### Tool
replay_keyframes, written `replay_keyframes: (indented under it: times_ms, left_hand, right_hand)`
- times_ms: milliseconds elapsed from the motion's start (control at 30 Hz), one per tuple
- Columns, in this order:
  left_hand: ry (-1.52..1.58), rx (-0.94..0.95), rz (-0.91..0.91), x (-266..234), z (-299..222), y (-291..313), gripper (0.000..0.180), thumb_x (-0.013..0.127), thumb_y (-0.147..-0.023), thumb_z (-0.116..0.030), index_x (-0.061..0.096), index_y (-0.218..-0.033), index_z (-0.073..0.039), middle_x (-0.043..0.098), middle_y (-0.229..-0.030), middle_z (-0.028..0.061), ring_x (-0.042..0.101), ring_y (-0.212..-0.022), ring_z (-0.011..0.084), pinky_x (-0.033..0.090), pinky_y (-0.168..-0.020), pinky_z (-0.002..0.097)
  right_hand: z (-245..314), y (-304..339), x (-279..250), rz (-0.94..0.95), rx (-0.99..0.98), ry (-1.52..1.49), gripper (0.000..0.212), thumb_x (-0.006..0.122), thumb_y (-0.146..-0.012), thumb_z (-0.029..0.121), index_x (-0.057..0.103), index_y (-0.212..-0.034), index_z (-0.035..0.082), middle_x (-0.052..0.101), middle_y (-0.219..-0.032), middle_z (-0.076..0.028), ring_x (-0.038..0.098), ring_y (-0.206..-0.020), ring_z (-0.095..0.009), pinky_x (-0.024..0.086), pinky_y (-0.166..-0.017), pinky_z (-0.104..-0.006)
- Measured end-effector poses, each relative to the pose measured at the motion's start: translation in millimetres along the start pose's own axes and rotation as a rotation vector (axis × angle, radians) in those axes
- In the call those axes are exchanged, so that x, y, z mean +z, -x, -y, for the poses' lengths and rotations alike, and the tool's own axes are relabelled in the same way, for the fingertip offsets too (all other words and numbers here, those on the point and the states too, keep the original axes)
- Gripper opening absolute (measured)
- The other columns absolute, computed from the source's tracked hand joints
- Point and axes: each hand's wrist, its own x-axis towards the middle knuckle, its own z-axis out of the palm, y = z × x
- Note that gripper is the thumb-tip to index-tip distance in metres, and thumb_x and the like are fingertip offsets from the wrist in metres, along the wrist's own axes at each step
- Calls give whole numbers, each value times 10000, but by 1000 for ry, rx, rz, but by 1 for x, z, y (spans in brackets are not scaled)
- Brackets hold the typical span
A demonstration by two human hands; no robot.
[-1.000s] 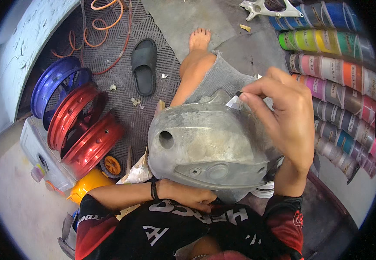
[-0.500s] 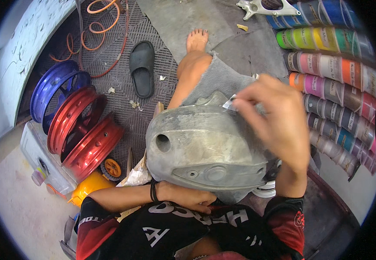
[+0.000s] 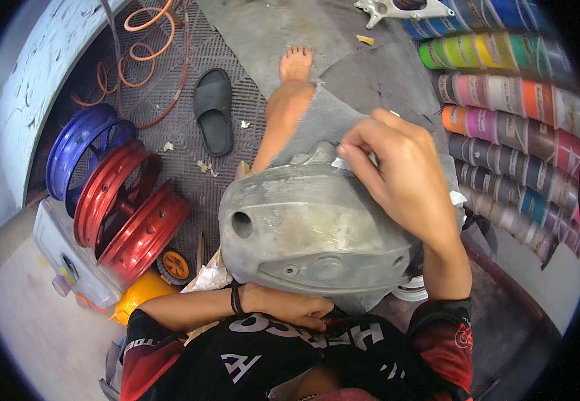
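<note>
A large grey metal cover (image 3: 316, 220), rounded and scuffed, with a round hole at its left end, rests across my lap on a grey cloth (image 3: 330, 123). At its far edge my right hand (image 3: 397, 167) pinches a small white strip (image 3: 340, 163), paper or tape; its far end is hidden by the fingers. Along the cover's near edge lies my left hand (image 3: 290, 306), a black band at the wrist. Its fingers are curled in against my shirt, and the fingertips are hidden. Another white scrap (image 3: 457, 198) shows beside my right wrist.
Blue (image 3: 69, 150) and red (image 3: 112, 194) wheel rims lean at the left, near a yellow rounded object (image 3: 141, 294). A black slipper (image 3: 213, 113) lies on the mat by a coiled orange hose (image 3: 146, 57). Rows of coloured jars (image 3: 504, 93) line the right; a metal bracket (image 3: 397, 10) lies beyond.
My right hand has shifted slightly left along the cover's far edge with the strip pinched in it. The view has moved a little. My left hand has kept its place.
</note>
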Motion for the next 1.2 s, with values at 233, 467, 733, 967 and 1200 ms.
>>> replay_keyframes:
  times_ms: [233, 467, 733, 967, 1200]
  left_hand:
    - [-70, 31, -44, -1, -3, 2, 359, 641, -1014, -340, 492, -827, -71, 495, -705, 63, 480, -638, 212, 403, -602, 365]
    - [-86, 111, -109, 2, -2, 4, 343, 624, -1028, -328, 454, -838, -99, 432, -685, 50, 452, -614, 207, 377, -567, 350]
    - [-115, 152, -165, 2, -4, 4, 316, 625, -1026, -323, 465, -850, -115, 436, -714, 53, 489, -651, 220, 386, -594, 348]
    - [-215, 87, -106, -4, -12, 5, 335, 614, -1028, -353, 467, -846, -114, 430, -726, 47, 489, -670, 211, 388, -620, 357]
    - [-203, 80, -131, 0, -6, 4, 354, 600, -1034, -374, 473, -837, -109, 426, -728, 48, 467, -660, 219, 383, -622, 373]
  right_hand:
    - [-23, -10, -31, 33, -74, -314, 81, 747, -880, 56, 726, -923, -8, 628, -805, -56, 604, -708, -117, 455, -606, -272]
    - [-51, -21, -33, 176, -289, -353, 142, 760, -862, 54, 748, -991, -4, 690, -874, -83, 664, -759, -188, 506, -665, -310]
    - [-50, -28, -20, 196, -447, -466, 127, 764, -841, 68, 757, -964, 35, 693, -890, -81, 673, -794, -228, 511, -687, -326]
    - [-79, -31, -10, 190, -472, -320, 94, 726, -865, 129, 716, -933, 65, 687, -873, -68, 670, -855, -299, 507, -759, -411]
    - [-67, -28, -14, 146, -498, -438, 95, 742, -838, 91, 709, -920, 55, 671, -870, -71, 652, -857, -296, 505, -751, -401]
